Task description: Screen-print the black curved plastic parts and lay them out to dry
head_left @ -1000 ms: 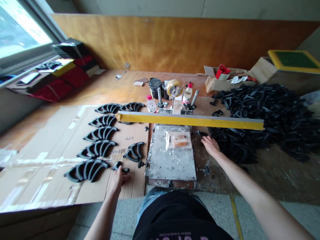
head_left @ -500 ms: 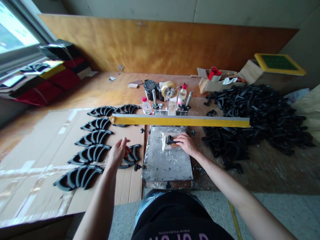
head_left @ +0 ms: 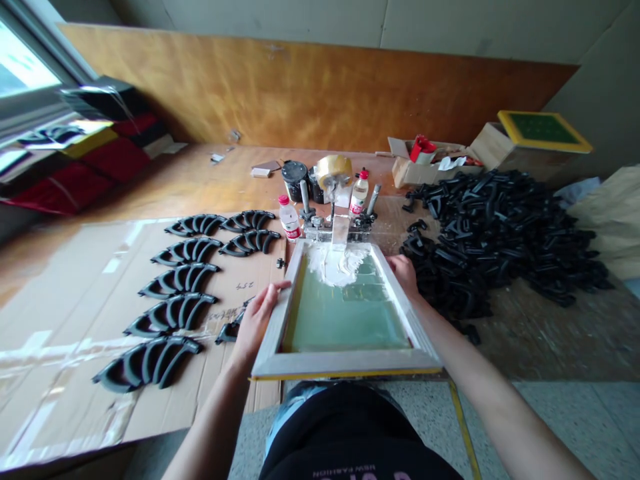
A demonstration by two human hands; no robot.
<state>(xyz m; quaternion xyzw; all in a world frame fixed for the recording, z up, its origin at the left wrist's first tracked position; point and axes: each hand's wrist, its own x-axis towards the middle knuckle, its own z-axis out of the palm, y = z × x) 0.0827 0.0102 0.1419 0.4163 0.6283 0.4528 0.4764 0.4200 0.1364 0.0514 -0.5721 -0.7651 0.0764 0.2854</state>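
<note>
A screen-printing frame (head_left: 273, 333) with pale wooden sides and green mesh lies lowered in front of me, covering the metal plate. Thick white paste (head_left: 336, 265) is spread across the far part of its mesh. My left hand (head_left: 260, 313) is closed at the frame's left side, fingertips against the edge. On the opposite side, my right hand (head_left: 404, 275) grips the right edge, its fingers partly hidden. A flat, light-coloured blade (head_left: 341, 232) stands at the far end. The black curved piece seen earlier on the plate is hidden under the frame.
Rows of black curved handles (head_left: 173, 303) lie on cardboard at left. At right is a large heap of black pieces (head_left: 500, 240). Bottles (head_left: 289, 220), dark tubs (head_left: 295, 179) and a tape roll (head_left: 334, 172) stand behind the frame. Boxes (head_left: 435, 160) are farther back.
The raised frame has swung down over the plate. My right hand has left the black piece and moved to the frame's right edge; my left hand has come to its left edge.
</note>
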